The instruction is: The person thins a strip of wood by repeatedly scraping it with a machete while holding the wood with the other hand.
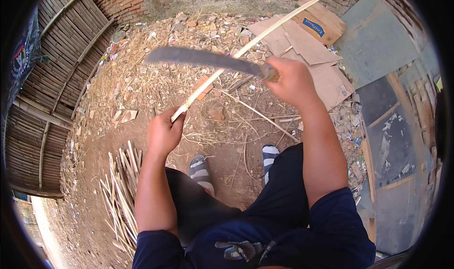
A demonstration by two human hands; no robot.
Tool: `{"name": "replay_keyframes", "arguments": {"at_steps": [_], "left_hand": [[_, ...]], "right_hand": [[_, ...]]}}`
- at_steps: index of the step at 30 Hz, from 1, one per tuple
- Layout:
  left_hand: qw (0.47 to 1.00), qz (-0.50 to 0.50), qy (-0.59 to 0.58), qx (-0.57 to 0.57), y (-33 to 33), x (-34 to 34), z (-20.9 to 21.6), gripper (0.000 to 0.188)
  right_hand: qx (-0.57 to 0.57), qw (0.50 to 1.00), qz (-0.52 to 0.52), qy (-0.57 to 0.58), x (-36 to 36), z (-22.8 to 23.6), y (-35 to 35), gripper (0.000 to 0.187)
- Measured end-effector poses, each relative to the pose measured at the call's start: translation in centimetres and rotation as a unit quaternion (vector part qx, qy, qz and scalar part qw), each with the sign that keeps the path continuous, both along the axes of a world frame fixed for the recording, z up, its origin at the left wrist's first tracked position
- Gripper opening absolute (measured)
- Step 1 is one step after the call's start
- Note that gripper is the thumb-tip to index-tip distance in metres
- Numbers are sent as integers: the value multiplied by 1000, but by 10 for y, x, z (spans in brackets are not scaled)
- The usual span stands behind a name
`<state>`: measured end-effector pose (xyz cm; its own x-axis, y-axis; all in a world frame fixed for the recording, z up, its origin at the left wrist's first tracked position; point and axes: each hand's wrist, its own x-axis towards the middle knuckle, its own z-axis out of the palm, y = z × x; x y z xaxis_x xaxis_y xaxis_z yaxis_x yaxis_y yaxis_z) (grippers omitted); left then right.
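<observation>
Outdoor yard of bare brown earth (85, 212), strewn with straw, shavings, rubble and litter toward the far side; backed by a weathered red-brick wall (123, 4). Left boundary: one slatted screen of brown bamboo (61, 56), braced with poles, a dark printed banner (23, 56) hanging at its outer edge. Right side: flattened sheets of brown cardboard (312, 47), one large grey-green flat sheet (378, 37), and a worn dark panel with light wooden battens (392, 141). One long, narrow strip of pale split wood or bamboo (265, 35), held up before the person, slanting from the left hand to the upper right edge of the view. Left hand (163, 132): fingers closed around the strip's near end, thumb along it. Right hand (291, 80): clamped on the wooden handle of a long, broad-bladed, dark grey steel machete (198, 58); blade pointing left, crossing over the strip in view, contact between them not determinable. Beside the left forearm, on the ground: one loose bundle of pale, slender split sticks (120, 188). Between strip and feet: a single thin pale stick (260, 113), lying diagonally. Footwear: one pair of grey-and-white striped slide sandals (201, 169), set apart. Clothing: navy short-sleeved shirt (336, 221), black trousers (283, 179).
</observation>
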<state>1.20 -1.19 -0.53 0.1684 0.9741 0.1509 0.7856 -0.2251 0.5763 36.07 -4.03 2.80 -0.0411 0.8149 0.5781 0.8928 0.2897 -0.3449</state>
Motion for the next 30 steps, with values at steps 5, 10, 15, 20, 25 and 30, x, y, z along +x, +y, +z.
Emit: {"name": "replay_keyframes", "arguments": {"at_steps": [5, 10, 15, 20, 25, 30], "left_hand": [[1000, 17, 23, -10, 3, -2, 0, 23], [1000, 0, 11, -8, 2, 6, 1, 25], [1000, -17, -5, -3, -2, 3, 2, 27], [1000, -6, -8, -10, 4, -3, -4, 31], [997, -21, -20, -71, 9, -2, -11, 30], [990, -65, -53, -116, 4, 0, -8, 32]], "right_hand": [[-29, 991, -90, 99, 25, -2, 3, 22], [11, 1000, 1, -5, 3, -12, 1, 21], [-24, 992, 73, -97, -32, -4, 1, 21], [-16, 998, -28, 49, 5, -3, 7, 20], [-12, 997, -14, 71, 8, -10, 7, 23], [9, 996, 77, -53, -24, -5, 1, 23]]}}
